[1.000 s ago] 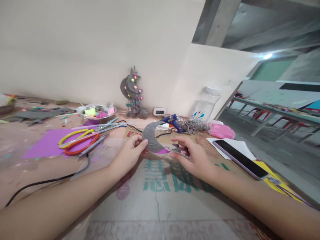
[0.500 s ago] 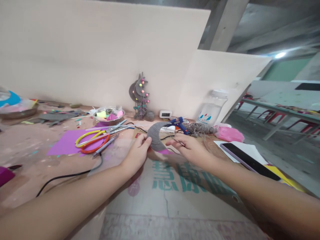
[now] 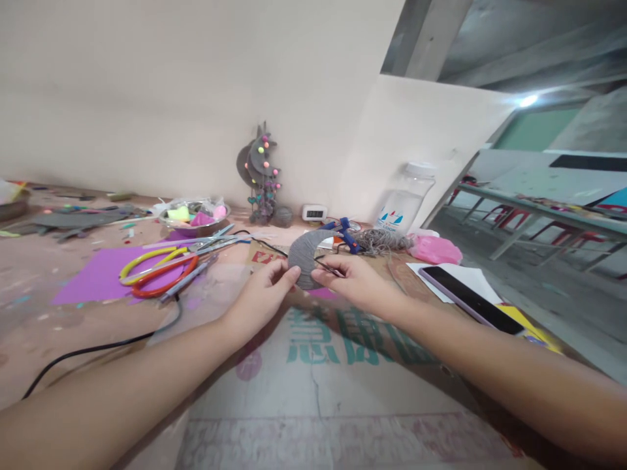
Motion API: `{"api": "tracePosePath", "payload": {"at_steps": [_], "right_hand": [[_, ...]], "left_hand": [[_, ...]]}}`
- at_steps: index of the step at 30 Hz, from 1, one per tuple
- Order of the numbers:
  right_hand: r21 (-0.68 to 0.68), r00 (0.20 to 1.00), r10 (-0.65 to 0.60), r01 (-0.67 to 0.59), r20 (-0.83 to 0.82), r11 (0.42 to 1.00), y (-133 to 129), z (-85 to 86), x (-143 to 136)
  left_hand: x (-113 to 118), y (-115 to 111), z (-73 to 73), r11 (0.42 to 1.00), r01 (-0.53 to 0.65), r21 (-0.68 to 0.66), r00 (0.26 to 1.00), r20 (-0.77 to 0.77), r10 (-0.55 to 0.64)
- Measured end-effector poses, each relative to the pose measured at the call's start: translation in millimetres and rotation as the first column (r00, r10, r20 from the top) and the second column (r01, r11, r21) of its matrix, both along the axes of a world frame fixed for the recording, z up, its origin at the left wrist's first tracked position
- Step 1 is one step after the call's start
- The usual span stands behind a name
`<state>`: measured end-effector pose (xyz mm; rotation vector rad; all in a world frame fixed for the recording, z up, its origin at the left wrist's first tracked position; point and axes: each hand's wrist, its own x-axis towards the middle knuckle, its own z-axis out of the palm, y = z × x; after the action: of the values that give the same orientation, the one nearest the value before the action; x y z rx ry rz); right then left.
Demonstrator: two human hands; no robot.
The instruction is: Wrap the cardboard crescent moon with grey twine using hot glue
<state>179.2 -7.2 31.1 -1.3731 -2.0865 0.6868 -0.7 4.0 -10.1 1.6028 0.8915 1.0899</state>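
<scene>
Forearms (image 3: pixel 147 378) run in from the bottom corners, cut off by the frame, over a cardboard sheet (image 3: pixel 372 398) with green printed characters, some of them covered by the right arm. Left hand (image 3: pixel 264 290) and right hand (image 3: pixel 360 281) meet at a grey yarn-wrapped crescent (image 3: pixel 301 256) above the cardboard's far part. The left thumb and fingers are clamped on its outer curve. The right fingers, bent together around a slim dark tool (image 3: pixel 332 267), are up against its lower end; a second ago they stood apart from it, with pointed blades showing. Now the blades and the crescent's lower tip are hidden behind those fingers, and the tool is hard to make out. A magenta scrap (image 3: pixel 322 294) peeks out below. Yellow-handled scissors (image 3: pixel 151 261) lie to the left, a phone (image 3: pixel 470 300) to the right. Farther back, the crescent partly covers a blue glue gun (image 3: pixel 349 236) beside tangled grey yarn (image 3: pixel 385 241). By the wall, a beaded moon ornament (image 3: pixel 264 163) has blurred details; a bowl (image 3: pixel 10 210) is cut off at the left edge.
</scene>
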Motion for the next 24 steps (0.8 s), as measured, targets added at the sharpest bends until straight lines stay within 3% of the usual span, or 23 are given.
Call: {"api": "tracePosePath", "payload": {"at_steps": [4, 14, 20, 24], "right_hand": [[-0.028, 0.998, 0.019, -0.02, -0.057, 0.999, -6.0, -7.5, 5.6], [-0.057, 0.962, -0.005, -0.011, -0.274, 0.998, -12.8, -27.6, 12.4], [-0.1, 0.975, -0.017, -0.006, -0.222, 0.995, -17.6, -26.5, 8.6], [-0.067, 0.978, -0.012, -0.002, -0.206, 0.998, -18.9, -28.3, 10.0]], "left_hand": [[-0.6, -1.3, -0.2, 1.0, 0.008, 0.02, 0.999, -0.052, -0.007], [0.9, -5.0, 4.9, 0.999, 0.004, -0.038, 1.0, -0.009, -0.004], [1.0, -5.4, -3.7, 0.996, 0.084, -0.041, 0.996, -0.026, -0.086], [1.6, -6.8, 0.3, 0.995, 0.097, -0.005, 0.995, 0.006, -0.097]]}}
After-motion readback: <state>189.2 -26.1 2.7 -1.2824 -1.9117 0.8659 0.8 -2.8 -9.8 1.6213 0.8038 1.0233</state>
